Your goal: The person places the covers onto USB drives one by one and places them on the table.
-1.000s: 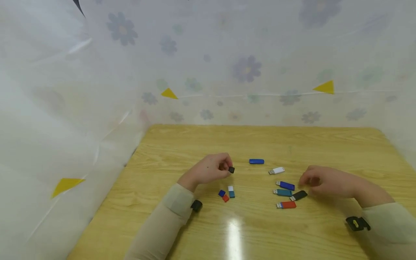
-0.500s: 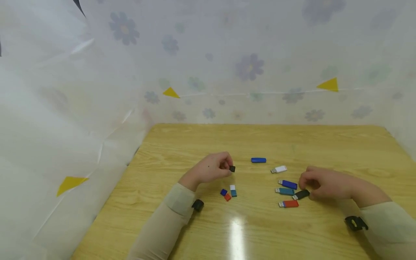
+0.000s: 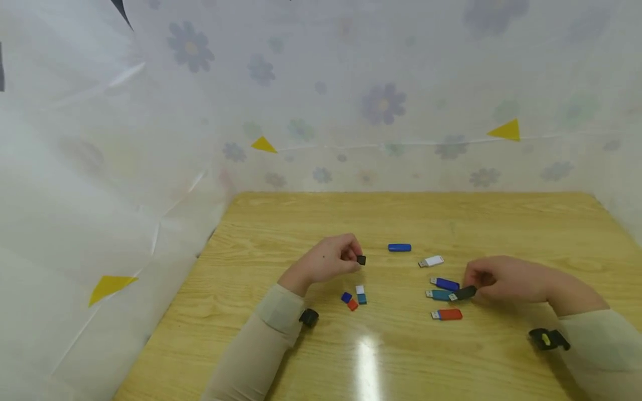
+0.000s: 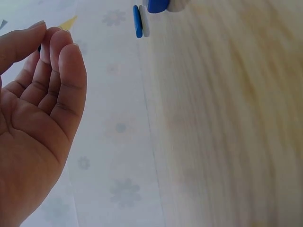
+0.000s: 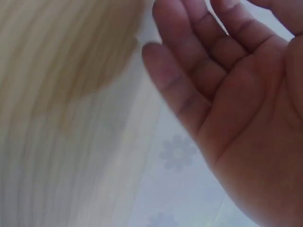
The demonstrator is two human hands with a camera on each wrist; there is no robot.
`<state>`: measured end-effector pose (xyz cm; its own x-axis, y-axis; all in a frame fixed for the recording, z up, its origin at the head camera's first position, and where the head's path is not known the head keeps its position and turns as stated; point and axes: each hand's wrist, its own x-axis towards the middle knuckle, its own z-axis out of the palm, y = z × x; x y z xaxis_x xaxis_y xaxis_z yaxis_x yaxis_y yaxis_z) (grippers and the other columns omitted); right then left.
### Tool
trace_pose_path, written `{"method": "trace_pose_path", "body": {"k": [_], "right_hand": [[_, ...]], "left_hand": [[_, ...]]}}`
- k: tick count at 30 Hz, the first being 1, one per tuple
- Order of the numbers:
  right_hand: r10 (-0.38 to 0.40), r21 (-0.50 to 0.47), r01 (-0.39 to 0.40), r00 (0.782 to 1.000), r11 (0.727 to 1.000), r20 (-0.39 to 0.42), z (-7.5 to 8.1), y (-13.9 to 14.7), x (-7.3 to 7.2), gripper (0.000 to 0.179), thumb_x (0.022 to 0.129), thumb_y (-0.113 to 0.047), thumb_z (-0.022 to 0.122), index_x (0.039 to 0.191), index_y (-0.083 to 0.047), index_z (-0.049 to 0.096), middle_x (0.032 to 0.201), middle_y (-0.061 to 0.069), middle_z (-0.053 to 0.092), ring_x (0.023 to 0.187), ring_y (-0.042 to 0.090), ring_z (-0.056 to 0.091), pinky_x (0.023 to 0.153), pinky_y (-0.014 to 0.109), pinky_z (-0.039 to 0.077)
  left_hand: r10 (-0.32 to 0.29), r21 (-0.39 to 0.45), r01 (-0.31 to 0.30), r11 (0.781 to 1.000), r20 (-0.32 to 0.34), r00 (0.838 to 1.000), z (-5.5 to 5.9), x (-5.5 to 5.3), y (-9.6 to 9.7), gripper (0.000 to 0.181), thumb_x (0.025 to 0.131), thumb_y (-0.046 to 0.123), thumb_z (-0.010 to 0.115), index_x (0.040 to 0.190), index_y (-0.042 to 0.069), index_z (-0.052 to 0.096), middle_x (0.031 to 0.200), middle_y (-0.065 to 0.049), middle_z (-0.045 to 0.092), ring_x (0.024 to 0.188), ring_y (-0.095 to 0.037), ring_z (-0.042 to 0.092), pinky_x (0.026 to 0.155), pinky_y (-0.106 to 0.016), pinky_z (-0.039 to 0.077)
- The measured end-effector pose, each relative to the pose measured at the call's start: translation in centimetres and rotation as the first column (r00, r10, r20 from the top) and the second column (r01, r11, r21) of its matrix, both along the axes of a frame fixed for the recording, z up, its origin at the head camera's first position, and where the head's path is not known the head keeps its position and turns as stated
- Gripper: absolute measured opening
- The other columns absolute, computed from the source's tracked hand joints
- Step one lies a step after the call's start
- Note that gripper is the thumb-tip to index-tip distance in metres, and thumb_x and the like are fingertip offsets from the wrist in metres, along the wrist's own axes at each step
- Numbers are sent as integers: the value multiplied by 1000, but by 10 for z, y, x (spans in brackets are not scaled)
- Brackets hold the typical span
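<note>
My left hand (image 3: 328, 259) pinches a small black cap (image 3: 361, 260) between thumb and fingertips over the table. My right hand (image 3: 514, 278) grips the rear end of a black USB stick (image 3: 466, 293), its metal plug pointing left and overlapping the teal USB stick (image 3: 439, 295). Around it lie a dark blue USB stick (image 3: 445, 284), a red one (image 3: 450, 314) and a white one (image 3: 432, 261), plugs bare. Several small caps sit below my left hand: white (image 3: 359, 289), teal (image 3: 362, 299), blue (image 3: 346, 298) and red (image 3: 353, 304). In the right wrist view the fingertips are partly cut off.
A blue stick with no plug showing (image 3: 399, 247) lies farther back on the wooden table (image 3: 281, 217). Behind the table hangs a flowered sheet (image 3: 321, 111), with another pale sheet along the left side.
My right hand has closed its fingers on the black USB stick and raised it slightly, turning it over the teal one. The left hand stays nearly still with the black cap.
</note>
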<state>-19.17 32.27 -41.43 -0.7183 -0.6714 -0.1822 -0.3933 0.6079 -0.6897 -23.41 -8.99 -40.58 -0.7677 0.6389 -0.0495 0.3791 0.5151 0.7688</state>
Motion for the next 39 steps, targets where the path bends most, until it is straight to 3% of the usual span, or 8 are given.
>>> {"method": "trace_pose_path", "body": {"k": [6,11,15,20,27,35,39], "right_hand": [[-120,-81,115,990,990,-72,11,-16,4,9,99,-14,67,105,-17,60,90,0,63,76,12,57,64,29,47],[-230,-182,202,962,962,-150,18,-32,7,12,97,-13,70,106,-17,63,95,3,71,80,17,65,64,28,50],[-297,-192,259,932,947,-209,24,-48,10,12,96,-18,73,104,-19,65,93,0,71,78,14,65,61,28,48],[-338,-205,293,908,934,-246,31,-70,12,12,95,-21,75,104,-19,66,94,-5,69,82,8,65,67,28,53],[-327,-255,269,918,929,-225,35,-99,14,11,94,-18,76,101,-18,67,93,-6,69,82,10,68,69,29,55],[-303,-241,255,934,936,-190,36,-117,19,11,95,-20,75,101,-18,66,91,-8,69,82,10,67,65,30,53],[-330,-255,279,925,926,-187,36,-124,20,11,94,-17,76,100,-17,67,89,-7,69,80,11,67,65,30,53]], "left_hand": [[-12,12,12,1000,4,1000,0,1,4,14,97,20,72,106,21,61,92,6,68,81,-13,64,70,-30,52],[-4,31,2,1000,41,999,1,3,8,13,97,19,72,105,21,61,92,5,69,84,-17,67,70,-31,54],[-6,52,3,999,69,998,5,7,11,13,97,17,72,105,20,62,93,5,70,86,-19,68,71,-31,55],[-34,65,32,997,34,999,12,14,17,13,96,17,72,105,19,62,93,6,70,83,-12,67,70,-29,55],[-74,80,80,994,-68,995,17,22,25,14,95,12,73,103,16,62,91,9,68,81,-5,65,70,-24,55],[-37,127,38,991,-12,999,18,28,31,15,94,13,75,101,16,63,89,8,69,79,-8,67,68,-26,55],[-12,134,13,991,-4,1000,17,30,33,15,93,13,76,100,16,63,87,8,69,78,-8,66,68,-25,55]]}}
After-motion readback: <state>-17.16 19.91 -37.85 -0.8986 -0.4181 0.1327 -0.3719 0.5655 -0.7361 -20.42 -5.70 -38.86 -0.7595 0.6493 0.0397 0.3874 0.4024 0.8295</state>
